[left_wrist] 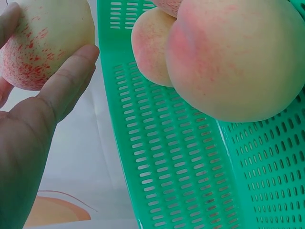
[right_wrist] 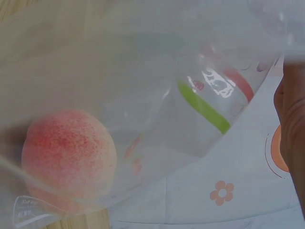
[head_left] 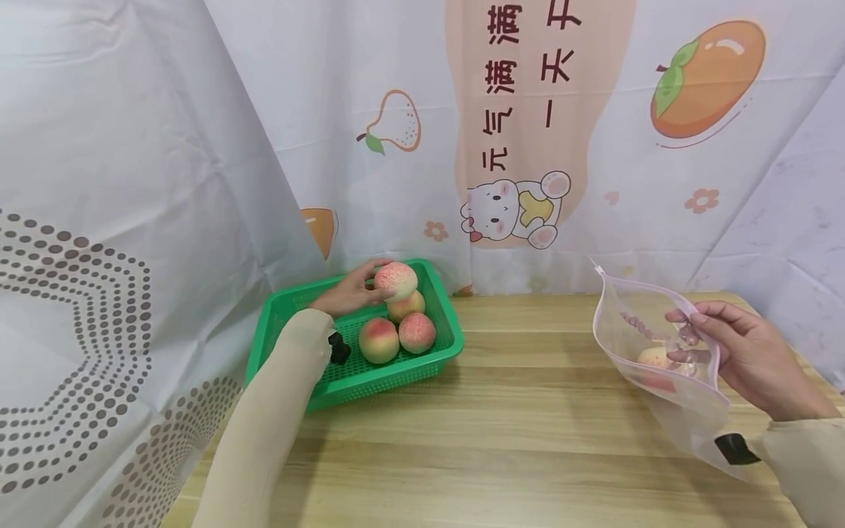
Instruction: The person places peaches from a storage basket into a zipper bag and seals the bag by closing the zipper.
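Observation:
My left hand [head_left: 352,292] grips a pale, red-speckled peach [head_left: 396,281], raised above the green basket [head_left: 455,334]. In the left wrist view the fingers [left_wrist: 71,76] curl round that peach [left_wrist: 52,40]. Below it in the basket lie several more peaches [head_left: 379,340]. On the right, my right hand [head_left: 752,352] holds the rim of a clear zip bag [head_left: 617,334], thumb outside and some fingers inside, keeping its mouth spread. A peach [right_wrist: 69,157] sits inside the bag, seen through the plastic in the right wrist view.
A wooden table [head_left: 502,440] runs beneath the basket and the bag. Behind it hangs a white printed curtain [head_left: 396,191], close to the basket's far side. Another dotted cloth [head_left: 132,257] hangs at the left.

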{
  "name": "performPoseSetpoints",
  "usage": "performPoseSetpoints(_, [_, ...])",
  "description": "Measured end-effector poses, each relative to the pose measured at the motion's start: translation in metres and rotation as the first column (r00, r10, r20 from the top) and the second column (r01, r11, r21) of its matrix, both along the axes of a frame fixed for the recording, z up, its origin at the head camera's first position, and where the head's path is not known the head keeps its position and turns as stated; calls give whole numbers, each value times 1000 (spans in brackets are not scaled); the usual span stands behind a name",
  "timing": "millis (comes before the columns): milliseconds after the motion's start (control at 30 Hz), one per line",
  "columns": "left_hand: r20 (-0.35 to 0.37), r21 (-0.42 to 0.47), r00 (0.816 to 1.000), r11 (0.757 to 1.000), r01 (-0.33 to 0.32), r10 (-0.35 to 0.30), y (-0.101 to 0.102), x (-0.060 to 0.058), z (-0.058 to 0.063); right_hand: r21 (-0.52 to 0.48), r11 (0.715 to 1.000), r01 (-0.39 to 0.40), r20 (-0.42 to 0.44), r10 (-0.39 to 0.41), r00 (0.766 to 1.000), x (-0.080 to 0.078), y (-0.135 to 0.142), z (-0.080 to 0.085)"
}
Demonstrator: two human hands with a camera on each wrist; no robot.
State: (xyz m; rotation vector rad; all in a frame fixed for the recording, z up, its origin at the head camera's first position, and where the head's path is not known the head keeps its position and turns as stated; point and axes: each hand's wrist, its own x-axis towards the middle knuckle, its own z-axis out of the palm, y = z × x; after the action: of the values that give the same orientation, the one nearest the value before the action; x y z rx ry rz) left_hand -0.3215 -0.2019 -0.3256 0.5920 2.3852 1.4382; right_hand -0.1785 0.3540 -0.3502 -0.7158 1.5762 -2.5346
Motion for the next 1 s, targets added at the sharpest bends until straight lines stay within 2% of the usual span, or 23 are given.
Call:
performPoseSetpoints(233, [13, 11, 1000, 1000, 9, -9, 4, 1, 3, 6, 1000, 16, 19, -17, 1000, 1, 0, 0])
performPoseSetpoints(633, [-55, -4, 997, 999, 47, -47, 11, 2, 3, 9, 1000, 15, -2, -15, 1000, 2, 2, -2])
performPoseSetpoints(1000, [-49, 32, 996, 997, 69, -68, 21, 8, 7, 18, 1000, 13, -15, -12, 1000, 0, 2, -1])
